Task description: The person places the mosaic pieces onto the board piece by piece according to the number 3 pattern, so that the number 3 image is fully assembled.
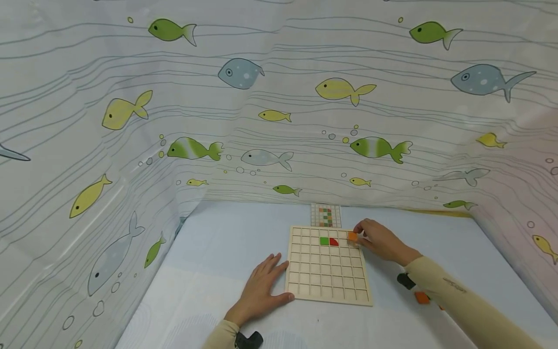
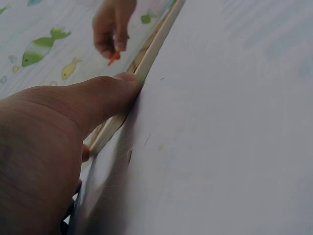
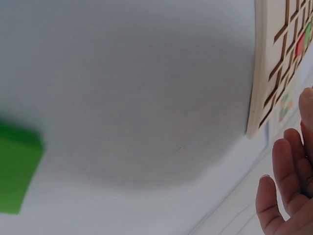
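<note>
A square wooden grid board (image 1: 327, 266) lies on the table. In its upper rows sit a green tile (image 1: 324, 241) and, right beside it, a red tile (image 1: 333, 242) with a pale corner. My right hand (image 1: 383, 242) pinches an orange tile (image 1: 352, 236) between thumb and fingers, over the board's upper right corner. Fingers spread, my left hand (image 1: 263, 286) rests at the board's left edge. Its thumb (image 2: 105, 98) touches the board's edge in the left wrist view.
A small pattern card (image 1: 326, 215) with coloured squares lies behind the board. Near my right forearm is another orange tile (image 1: 421, 297), partly beside the sleeve. A green block (image 3: 17, 166) shows in the right wrist view. Fish-printed sheets (image 1: 279, 97) rise around the table.
</note>
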Demonstrator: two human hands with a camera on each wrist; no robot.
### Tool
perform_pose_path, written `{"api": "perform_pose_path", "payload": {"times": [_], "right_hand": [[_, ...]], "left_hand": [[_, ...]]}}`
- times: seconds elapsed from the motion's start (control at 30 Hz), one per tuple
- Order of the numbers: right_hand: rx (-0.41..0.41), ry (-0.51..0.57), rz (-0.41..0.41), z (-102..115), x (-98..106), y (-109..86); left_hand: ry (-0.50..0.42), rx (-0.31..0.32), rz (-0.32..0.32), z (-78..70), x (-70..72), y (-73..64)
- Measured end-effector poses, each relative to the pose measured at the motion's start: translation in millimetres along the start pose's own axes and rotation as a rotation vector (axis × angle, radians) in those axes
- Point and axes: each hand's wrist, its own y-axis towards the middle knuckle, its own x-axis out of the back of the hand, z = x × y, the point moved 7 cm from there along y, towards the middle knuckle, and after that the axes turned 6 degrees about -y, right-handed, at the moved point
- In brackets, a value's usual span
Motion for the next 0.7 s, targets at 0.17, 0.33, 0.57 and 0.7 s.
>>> {"api": "perform_pose_path", "payload": {"times": [0.17,0.33,0.57,0.7], "right_hand": [[0.012,0.034,0.005,9.1,-7.2,11.5],[0.039,0.041,0.012,18.6,-12.5,19.8],[0.103,0.025,-0.012,32.7,-14.4,30.6],[0.145,0.009,-0.043,39.4,-15.6,35.4]], "left_hand": [[-0.008,0.005,0.005,0.5,-0.5,-0.6],[-0.003,0.007,0.013,0.3,-1.2,0.2],[0.014,0.015,0.013,1.8,-0.8,0.4],[0.013,0.013,0.014,2.7,-0.6,0.5]]}}
